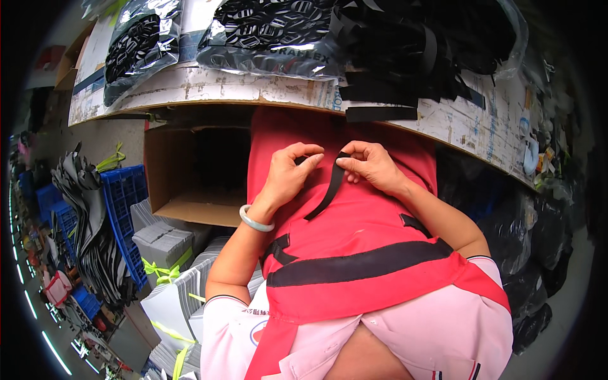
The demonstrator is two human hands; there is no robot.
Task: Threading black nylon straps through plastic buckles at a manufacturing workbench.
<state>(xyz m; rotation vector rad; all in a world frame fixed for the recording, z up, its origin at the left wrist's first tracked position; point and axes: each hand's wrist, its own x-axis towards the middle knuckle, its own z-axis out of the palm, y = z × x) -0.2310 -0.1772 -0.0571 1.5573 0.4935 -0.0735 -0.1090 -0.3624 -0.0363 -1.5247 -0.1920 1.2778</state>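
Observation:
Over my red apron point(354, 244), my two hands work close together, a small gap between them. My right hand point(375, 166) pinches a black webbing strap point(330, 193) near its upper end. The rest of that strap hangs down in a curve against the apron. My left hand point(291, 172), above a pale bangle on the wrist, is closed in a pinch. A bit of something small and black shows between its thumb and forefinger, mostly hidden by the fingers.
A cardboard-topped table point(304, 94) lies ahead, with bags of black buckles point(272, 28) and a heap of black straps point(399, 50). An open carton point(199, 212) stands below at left. Beside it are blue crates point(123, 215) and tied grey stacks point(166, 244). Dark plastic bags point(522, 253) sit at right.

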